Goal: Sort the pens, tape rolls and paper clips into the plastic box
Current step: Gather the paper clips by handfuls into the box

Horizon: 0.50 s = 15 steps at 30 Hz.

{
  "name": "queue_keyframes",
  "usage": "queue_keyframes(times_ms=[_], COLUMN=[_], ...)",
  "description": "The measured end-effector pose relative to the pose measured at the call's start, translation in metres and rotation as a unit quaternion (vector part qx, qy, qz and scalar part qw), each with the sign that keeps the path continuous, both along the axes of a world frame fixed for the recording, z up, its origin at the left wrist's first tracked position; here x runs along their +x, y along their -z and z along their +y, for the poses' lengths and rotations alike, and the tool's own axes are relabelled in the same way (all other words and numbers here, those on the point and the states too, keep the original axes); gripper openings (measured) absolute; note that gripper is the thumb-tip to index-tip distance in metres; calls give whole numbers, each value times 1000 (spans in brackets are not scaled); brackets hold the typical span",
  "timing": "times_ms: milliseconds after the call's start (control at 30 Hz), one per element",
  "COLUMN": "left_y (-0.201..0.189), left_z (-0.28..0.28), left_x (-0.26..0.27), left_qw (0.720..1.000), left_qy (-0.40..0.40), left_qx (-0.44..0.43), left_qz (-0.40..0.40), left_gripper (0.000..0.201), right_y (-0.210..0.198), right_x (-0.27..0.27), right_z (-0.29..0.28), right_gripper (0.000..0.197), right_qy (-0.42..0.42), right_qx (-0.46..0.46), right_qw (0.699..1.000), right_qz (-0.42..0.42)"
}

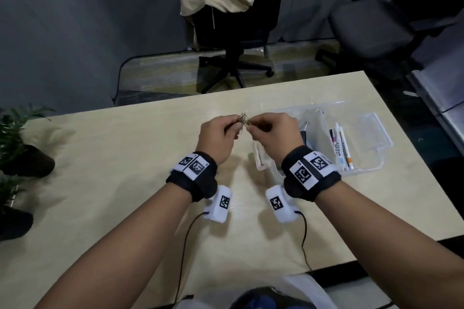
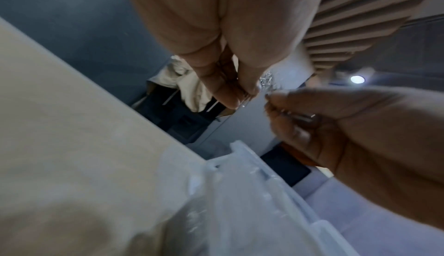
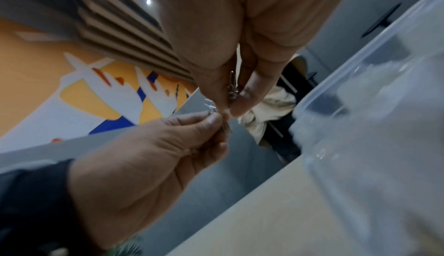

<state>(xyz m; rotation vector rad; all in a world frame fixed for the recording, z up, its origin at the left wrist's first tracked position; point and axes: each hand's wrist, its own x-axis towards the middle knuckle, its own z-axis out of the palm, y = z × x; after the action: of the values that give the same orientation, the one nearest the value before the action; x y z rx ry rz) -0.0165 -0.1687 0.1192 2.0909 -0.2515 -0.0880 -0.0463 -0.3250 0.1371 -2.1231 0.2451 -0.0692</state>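
Observation:
Both hands are raised above the middle of the wooden table, fingertips close together. My left hand pinches a tangled bunch of metal paper clips; the bunch also shows in the left wrist view as paper clips. My right hand pinches paper clips between thumb and fingers. The clear plastic box lies just right of the right hand. Inside it lie white pens and a dark pen. No tape roll can be made out.
Two potted plants stand at the table's left edge. Office chairs stand beyond the far edge, one with a beige garment draped over it. Cables run from the wrist cameras toward the near edge.

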Motion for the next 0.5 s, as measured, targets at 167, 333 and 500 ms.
queue_keyframes(times_ms=[167,333,500], left_y=[-23,-29,-19], left_z=[-53,-82,-92], left_x=[19,30,35], left_qw=[999,999,997], left_qy=[33,29,-11], left_qx=[-9,4,54], left_qz=[-4,14,47], left_gripper=[14,15,18], right_y=[-11,-14,-3], right_x=[10,11,16], right_z=[-43,-63,-69], right_gripper=[9,11,1], right_qy=[62,83,91], right_qx=[16,35,49], right_qw=[998,996,993], right_qz=[-10,-15,51])
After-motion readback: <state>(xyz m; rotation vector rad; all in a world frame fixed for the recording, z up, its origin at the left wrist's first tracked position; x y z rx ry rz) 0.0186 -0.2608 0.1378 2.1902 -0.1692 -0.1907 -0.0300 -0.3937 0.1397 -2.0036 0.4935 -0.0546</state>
